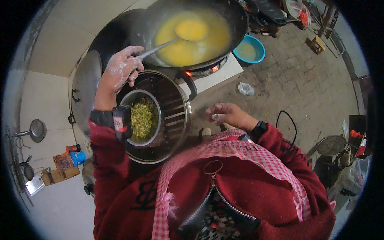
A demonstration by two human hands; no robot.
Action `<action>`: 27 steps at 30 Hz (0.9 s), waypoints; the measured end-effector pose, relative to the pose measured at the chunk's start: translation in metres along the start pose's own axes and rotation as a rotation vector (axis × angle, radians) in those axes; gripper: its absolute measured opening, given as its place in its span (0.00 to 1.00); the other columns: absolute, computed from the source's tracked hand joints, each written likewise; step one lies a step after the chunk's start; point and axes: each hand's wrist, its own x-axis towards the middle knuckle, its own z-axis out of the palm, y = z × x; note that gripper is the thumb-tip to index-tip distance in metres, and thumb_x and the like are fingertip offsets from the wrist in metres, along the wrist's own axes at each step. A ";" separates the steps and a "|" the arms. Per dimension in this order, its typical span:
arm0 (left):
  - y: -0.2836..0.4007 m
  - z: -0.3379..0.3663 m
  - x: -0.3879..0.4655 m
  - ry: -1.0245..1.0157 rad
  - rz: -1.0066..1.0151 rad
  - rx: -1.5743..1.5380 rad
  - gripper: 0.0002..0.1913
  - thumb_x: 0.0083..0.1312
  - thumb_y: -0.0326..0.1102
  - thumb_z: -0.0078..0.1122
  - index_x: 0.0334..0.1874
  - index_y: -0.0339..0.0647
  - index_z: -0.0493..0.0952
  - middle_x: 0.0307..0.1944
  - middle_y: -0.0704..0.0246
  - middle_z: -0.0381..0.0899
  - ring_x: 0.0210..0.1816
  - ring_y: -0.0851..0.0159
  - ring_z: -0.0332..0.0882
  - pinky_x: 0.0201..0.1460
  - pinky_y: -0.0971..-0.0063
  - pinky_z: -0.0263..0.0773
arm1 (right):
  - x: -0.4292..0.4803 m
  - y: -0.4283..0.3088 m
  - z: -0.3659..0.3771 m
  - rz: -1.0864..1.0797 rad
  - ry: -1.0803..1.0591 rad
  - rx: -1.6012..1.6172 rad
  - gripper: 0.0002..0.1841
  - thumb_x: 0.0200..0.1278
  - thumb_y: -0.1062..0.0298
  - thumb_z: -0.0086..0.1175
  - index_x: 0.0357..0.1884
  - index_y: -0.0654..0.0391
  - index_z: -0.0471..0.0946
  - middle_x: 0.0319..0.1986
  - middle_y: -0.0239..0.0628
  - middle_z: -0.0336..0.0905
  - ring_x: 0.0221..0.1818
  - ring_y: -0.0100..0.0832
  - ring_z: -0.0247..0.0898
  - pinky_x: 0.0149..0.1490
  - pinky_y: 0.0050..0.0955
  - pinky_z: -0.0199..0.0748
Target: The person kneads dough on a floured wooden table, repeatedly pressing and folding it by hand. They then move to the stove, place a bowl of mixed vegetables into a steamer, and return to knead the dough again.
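Observation:
My left hand (121, 70), dusted with white powder, grips the handle of a metal ladle (159, 49). The ladle's bowl is filled with yellow liquid and lies within the dark wok (240, 22), over a pool of yellow liquid (180, 55). Below that hand, a metal bowl (159, 117) of chopped green and yellow food (143, 120) rests on a slatted rack (174, 118) in a large round pot. My right hand (229, 115) is held before my apron with fingers bent. A small white patch shows at its fingers; whether it is a held piece is unclear.
Orange glow shows in the stove (207, 71) under the wok. A black pot handle (190, 85) juts toward the right. A large metal lid (87, 87) leans at the left wall. On the brick floor are a blue basin (259, 49) and crumpled plastic (246, 88).

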 end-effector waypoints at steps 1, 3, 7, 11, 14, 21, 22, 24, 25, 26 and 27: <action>0.003 -0.005 0.005 -0.049 0.004 0.022 0.17 0.63 0.32 0.48 0.53 0.34 0.70 0.24 0.71 0.71 0.16 0.80 0.63 0.15 0.86 0.63 | -0.002 0.002 0.000 -0.020 -0.026 0.026 0.17 0.61 0.71 0.52 0.53 0.61 0.70 0.45 0.35 0.75 0.47 0.29 0.72 0.50 0.26 0.70; 0.006 -0.009 0.016 -0.088 -0.093 0.139 0.12 0.62 0.35 0.53 0.43 0.35 0.74 0.19 0.74 0.70 0.15 0.79 0.63 0.13 0.85 0.60 | -0.005 0.003 -0.002 -0.013 0.053 0.000 0.17 0.61 0.71 0.52 0.53 0.61 0.70 0.44 0.34 0.75 0.48 0.28 0.72 0.49 0.27 0.71; 0.005 -0.012 0.030 -0.103 -0.016 0.362 0.10 0.61 0.37 0.54 0.29 0.35 0.74 0.15 0.75 0.68 0.14 0.76 0.63 0.13 0.79 0.58 | -0.013 0.007 -0.010 -0.043 0.149 0.012 0.17 0.62 0.70 0.51 0.52 0.63 0.70 0.42 0.34 0.75 0.46 0.27 0.72 0.47 0.26 0.71; -0.005 -0.018 0.027 0.036 0.088 0.515 0.09 0.59 0.35 0.54 0.32 0.34 0.74 0.16 0.71 0.68 0.15 0.74 0.67 0.14 0.76 0.63 | -0.016 0.015 -0.015 -0.007 0.209 0.109 0.17 0.62 0.70 0.52 0.52 0.63 0.70 0.40 0.35 0.76 0.44 0.27 0.73 0.46 0.26 0.71; -0.005 -0.040 0.013 0.176 0.161 0.606 0.07 0.58 0.32 0.54 0.34 0.37 0.75 0.19 0.69 0.70 0.15 0.70 0.69 0.15 0.75 0.67 | -0.019 0.020 -0.020 -0.028 0.235 0.083 0.17 0.62 0.71 0.52 0.52 0.64 0.70 0.40 0.35 0.76 0.44 0.28 0.73 0.45 0.26 0.72; -0.002 -0.057 0.016 0.458 0.389 0.923 0.05 0.58 0.32 0.54 0.35 0.41 0.72 0.27 0.56 0.74 0.30 0.50 0.75 0.32 0.61 0.69 | -0.025 0.020 -0.029 -0.019 0.280 0.017 0.18 0.62 0.68 0.51 0.53 0.63 0.71 0.42 0.35 0.77 0.41 0.25 0.72 0.43 0.24 0.71; -0.004 -0.047 0.021 0.450 0.447 0.927 0.06 0.58 0.32 0.53 0.35 0.42 0.69 0.28 0.53 0.73 0.37 0.44 0.72 0.38 0.56 0.66 | -0.025 0.020 -0.030 -0.019 0.287 0.015 0.17 0.62 0.68 0.51 0.52 0.63 0.71 0.41 0.35 0.77 0.40 0.25 0.72 0.43 0.24 0.71; -0.007 -0.026 0.032 0.430 0.447 0.861 0.06 0.57 0.31 0.53 0.35 0.40 0.68 0.27 0.53 0.73 0.34 0.45 0.73 0.35 0.58 0.67 | -0.024 0.020 -0.031 -0.026 0.292 0.018 0.17 0.62 0.68 0.51 0.52 0.63 0.71 0.41 0.36 0.77 0.40 0.25 0.72 0.42 0.25 0.71; -0.007 -0.017 0.036 0.415 0.474 0.816 0.06 0.57 0.31 0.53 0.36 0.40 0.68 0.27 0.53 0.73 0.33 0.45 0.73 0.35 0.58 0.67 | -0.023 0.021 -0.031 -0.033 0.290 0.021 0.17 0.62 0.68 0.51 0.52 0.63 0.71 0.41 0.36 0.77 0.40 0.25 0.72 0.42 0.25 0.71; -0.006 -0.009 0.038 0.399 0.480 0.789 0.07 0.57 0.30 0.53 0.36 0.40 0.68 0.27 0.54 0.73 0.33 0.45 0.73 0.35 0.59 0.67 | -0.022 0.021 -0.032 -0.039 0.287 0.024 0.17 0.62 0.69 0.51 0.52 0.63 0.71 0.40 0.36 0.77 0.40 0.25 0.72 0.42 0.25 0.71; -0.005 -0.002 0.039 0.384 0.541 0.762 0.07 0.57 0.29 0.53 0.36 0.39 0.68 0.27 0.54 0.73 0.33 0.46 0.73 0.35 0.59 0.67 | -0.021 0.022 -0.032 -0.038 0.285 0.020 0.17 0.62 0.69 0.51 0.52 0.63 0.71 0.41 0.36 0.77 0.40 0.26 0.72 0.43 0.25 0.71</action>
